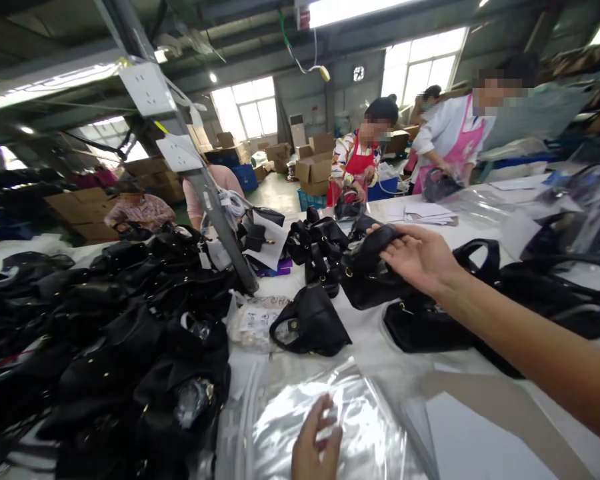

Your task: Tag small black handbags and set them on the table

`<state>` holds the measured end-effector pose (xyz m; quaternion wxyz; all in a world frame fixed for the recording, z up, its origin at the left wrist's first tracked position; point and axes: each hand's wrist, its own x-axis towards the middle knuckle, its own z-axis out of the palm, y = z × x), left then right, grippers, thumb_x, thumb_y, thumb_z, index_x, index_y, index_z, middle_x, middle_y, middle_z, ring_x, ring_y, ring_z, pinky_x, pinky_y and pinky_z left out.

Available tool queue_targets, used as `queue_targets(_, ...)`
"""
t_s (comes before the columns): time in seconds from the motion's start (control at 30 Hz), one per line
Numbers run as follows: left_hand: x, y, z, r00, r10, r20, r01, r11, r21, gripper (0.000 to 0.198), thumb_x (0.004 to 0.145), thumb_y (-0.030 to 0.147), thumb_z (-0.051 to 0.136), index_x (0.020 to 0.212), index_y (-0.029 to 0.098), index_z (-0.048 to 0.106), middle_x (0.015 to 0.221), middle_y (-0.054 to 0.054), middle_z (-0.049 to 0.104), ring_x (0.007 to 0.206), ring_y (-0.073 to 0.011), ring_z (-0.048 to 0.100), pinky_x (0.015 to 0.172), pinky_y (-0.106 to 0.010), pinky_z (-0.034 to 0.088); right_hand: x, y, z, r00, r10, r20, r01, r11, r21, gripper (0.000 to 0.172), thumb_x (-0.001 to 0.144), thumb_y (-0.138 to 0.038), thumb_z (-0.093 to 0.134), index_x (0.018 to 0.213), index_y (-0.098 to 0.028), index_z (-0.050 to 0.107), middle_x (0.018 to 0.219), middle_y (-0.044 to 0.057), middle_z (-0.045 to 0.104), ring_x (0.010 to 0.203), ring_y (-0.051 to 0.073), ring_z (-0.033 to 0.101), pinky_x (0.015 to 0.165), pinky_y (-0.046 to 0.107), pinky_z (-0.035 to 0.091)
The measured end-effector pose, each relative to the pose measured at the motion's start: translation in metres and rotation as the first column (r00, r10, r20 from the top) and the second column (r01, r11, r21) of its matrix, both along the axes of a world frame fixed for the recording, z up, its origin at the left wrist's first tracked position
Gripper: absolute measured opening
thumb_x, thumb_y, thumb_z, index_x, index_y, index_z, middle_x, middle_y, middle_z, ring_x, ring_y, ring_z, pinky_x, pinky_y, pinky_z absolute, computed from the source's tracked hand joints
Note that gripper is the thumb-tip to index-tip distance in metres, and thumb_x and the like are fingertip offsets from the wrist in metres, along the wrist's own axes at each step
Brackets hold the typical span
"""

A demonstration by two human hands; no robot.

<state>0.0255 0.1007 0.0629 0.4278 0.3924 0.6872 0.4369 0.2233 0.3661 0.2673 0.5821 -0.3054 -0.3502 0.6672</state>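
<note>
The right hand (420, 259) grips a black bag (373, 277) over the white desk (365, 333) by its top, likely the handiest part to reach, while the left hand (317, 440), empty and loosely curled, hangs over clear plastic sleeves (277, 430) probably laid flat for easy access.

**Five co-workers (354, 159) in your view**

You show one left hand (316, 440) and one right hand (423, 260). You have one labelled packet (255, 321), one metal post (211, 208) and two outlet panels (147, 89). Your black bags (320, 323) exceed a dozen, overlapping too much to number exactly; your clear plastic sleeves (370, 430) cannot be counted.
</note>
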Motion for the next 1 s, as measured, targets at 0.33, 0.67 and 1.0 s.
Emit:
queue_targets(0.33,0.008,-0.055,-0.014,0.992,-0.111,0.061,0.092,0.962,0.259,0.114,0.063,0.035,0.082,0.150,0.021,0.009,0.154,-0.015,0.025,0.142,-0.0337,0.023,0.117,-0.049,0.021,-0.044,-0.238,-0.065,0.989,-0.013,-0.149,-0.045,0.924,-0.380,0.009,0.075,-0.023,0.057,0.084,-0.026,0.056,0.109,0.007,0.065,0.121,0.021,0.054,0.110,0.036,0.043)
queue_targets(0.67,-0.034,-0.143,-0.087,0.988,-0.137,0.067,0.129,0.985,0.111,0.082,0.075,0.026,0.071,0.145,0.021,0.030,0.147,-0.013,0.042,0.129,-0.0272,0.047,0.108,-0.044,0.039,-0.055,-0.335,-0.166,0.983,0.163,0.089,-0.102,0.876,-0.471,0.015,0.072,-0.027,0.069,0.086,-0.025,0.066,0.110,0.001,0.068,0.123,0.022,0.052,0.111,0.040,0.042)
queue_targets(1.0,-0.139,-0.220,-0.094,0.879,0.225,-0.420,-0.301,0.946,-0.123,0.025,0.088,0.020,0.049,0.104,0.014,0.066,0.098,-0.009,0.072,0.088,-0.0181,0.067,0.084,-0.031,0.052,-0.015,-0.373,-0.182,0.488,0.732,0.474,-0.490,0.680,-0.545,0.043,0.074,-0.043,0.072,0.113,-0.028,0.068,0.117,0.008,0.068,0.112,0.029,0.061,0.105,0.043,0.043)
